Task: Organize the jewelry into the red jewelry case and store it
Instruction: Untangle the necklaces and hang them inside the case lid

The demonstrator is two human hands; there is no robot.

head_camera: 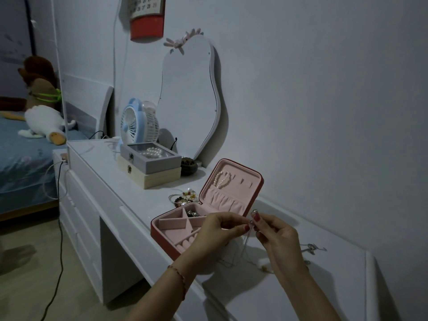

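The red jewelry case (162,237) lies open on the white dresser, its pink lid (231,186) upright with a pearl bracelet (221,179) hung inside. Dark pieces sit in a back compartment (193,213). My left hand (220,230) and my right hand (275,235) are raised just right of the case, both pinching a thin silver necklace (249,239) whose chain hangs down to the dresser top. A pile of beaded bracelets (185,196) lies behind the case. Another silver piece (311,247) lies on the top to the right.
A grey box with pearls (150,156) sits stacked on a wooden box (159,178) near a blue fan (132,123), a wavy mirror (190,98) and a small dark bowl (188,165). The bed with plush toys (44,122) is at left. A cable (60,228) hangs to the floor.
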